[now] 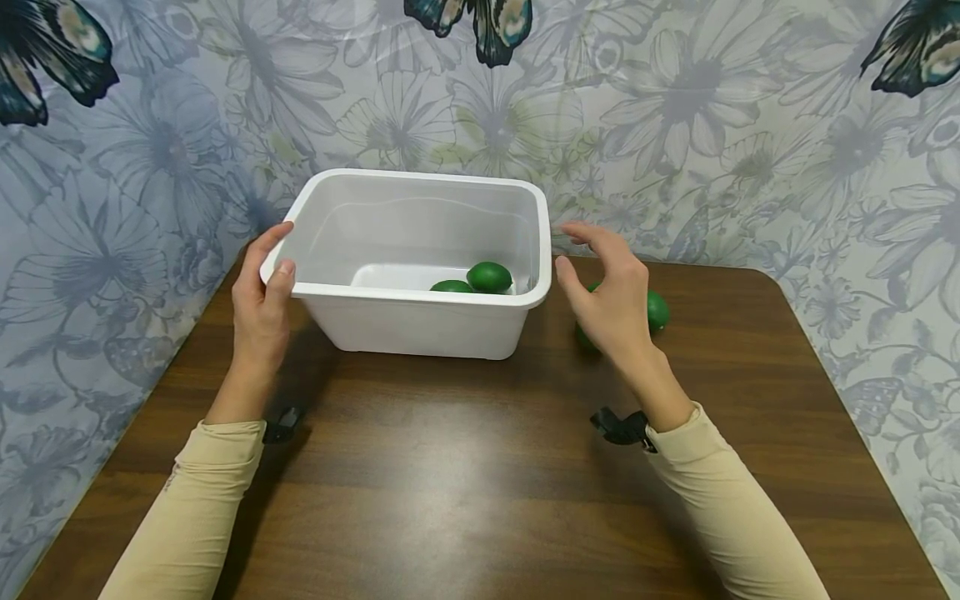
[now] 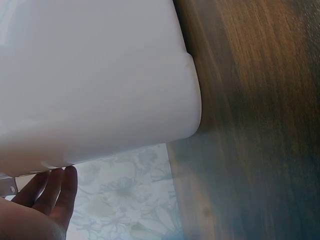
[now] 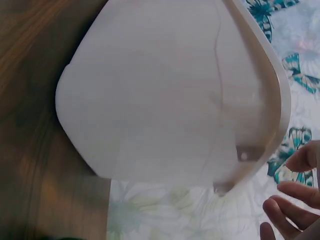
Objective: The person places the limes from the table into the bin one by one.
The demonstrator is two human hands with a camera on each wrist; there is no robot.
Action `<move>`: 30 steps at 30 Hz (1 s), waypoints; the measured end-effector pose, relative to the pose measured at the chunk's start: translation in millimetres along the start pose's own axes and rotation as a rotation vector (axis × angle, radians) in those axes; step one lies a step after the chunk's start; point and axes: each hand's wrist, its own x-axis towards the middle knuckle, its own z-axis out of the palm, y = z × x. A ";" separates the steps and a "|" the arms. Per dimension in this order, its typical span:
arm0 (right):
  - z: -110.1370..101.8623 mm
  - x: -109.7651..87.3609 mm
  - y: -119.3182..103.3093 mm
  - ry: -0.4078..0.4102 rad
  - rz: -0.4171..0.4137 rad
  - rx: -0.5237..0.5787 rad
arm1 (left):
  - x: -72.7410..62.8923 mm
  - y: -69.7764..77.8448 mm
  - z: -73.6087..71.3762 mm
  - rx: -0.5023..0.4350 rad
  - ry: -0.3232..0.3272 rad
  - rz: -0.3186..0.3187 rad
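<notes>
A white plastic tub [image 1: 420,327] stands at the far side of the table. Two green limes are inside it, one lime [image 1: 489,277] in full sight and the other lime [image 1: 452,286] partly hidden by the front rim. My left hand [image 1: 262,321] grips the tub's left end at the rim; in the left wrist view its fingers [image 2: 65,197] touch the tub's side. Just off the right end hovers my right hand [image 1: 617,304], fingers loosely bent and holding nothing. The right wrist view shows a gap between that hand [image 3: 295,202] and the tub's rim [image 3: 284,100].
Behind my right hand, more green limes lie on the brown wooden table [image 1: 450,467], one lime [image 1: 657,312] showing beside the wrist. The table's far edge runs behind the tub. A floral covering [image 1: 690,92] with butterflies lies beyond it.
</notes>
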 end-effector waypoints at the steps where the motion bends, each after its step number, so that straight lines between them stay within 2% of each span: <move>1: -1.4 -0.4 2.5 0.010 0.018 -0.003 | 0.0 0.0 -0.1 0.003 0.001 -0.001; 5: -5.9 -3.2 13.6 0.017 0.058 -0.017 | -0.2 1.4 -0.3 0.018 0.003 -0.001; 14: -13.9 -15.4 36.9 -0.047 0.161 -0.050 | 0.1 0.7 0.3 0.019 0.005 0.002; 30: -35.9 -38.8 87.3 -0.045 0.313 -0.129 | 0.7 0.0 0.4 0.021 0.004 -0.003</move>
